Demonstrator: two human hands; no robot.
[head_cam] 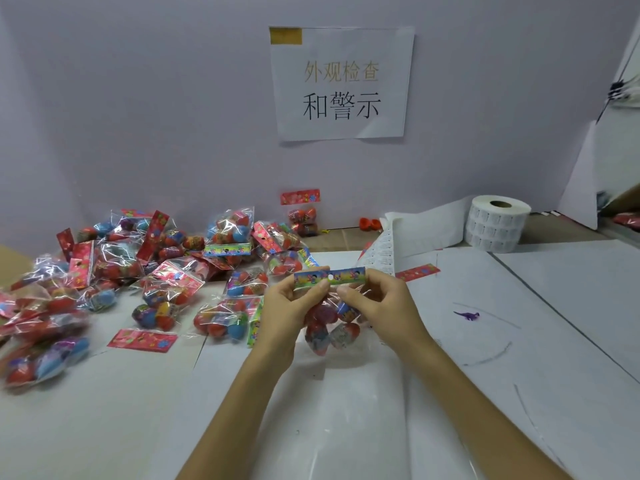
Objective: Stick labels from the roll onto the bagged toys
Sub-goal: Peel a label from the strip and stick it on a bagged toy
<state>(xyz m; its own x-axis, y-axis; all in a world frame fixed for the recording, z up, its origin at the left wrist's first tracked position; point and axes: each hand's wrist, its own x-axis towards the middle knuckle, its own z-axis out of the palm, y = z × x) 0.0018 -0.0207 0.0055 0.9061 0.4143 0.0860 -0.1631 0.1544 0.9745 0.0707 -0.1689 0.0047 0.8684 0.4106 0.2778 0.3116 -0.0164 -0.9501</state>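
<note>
Both hands hold one clear bag of red and blue toy eggs (329, 327) up above the white table. My left hand (294, 303) pinches the left end of its blue-green header card (341, 275); my right hand (381, 299) pinches the right end. The bag hangs down between my wrists. A white roll of labels (495, 223) stands at the back right. An unrolled strip of labels (379, 252) trails from it toward my hands. A heap of bagged toys (156, 271) covers the left side of the table.
A loose red header card (142, 340) lies near the heap, another red header card (417, 273) right of my hands. A small purple toy dinosaur (467, 315) lies on the table at the right. A paper sign (341, 83) is taped to the wall.
</note>
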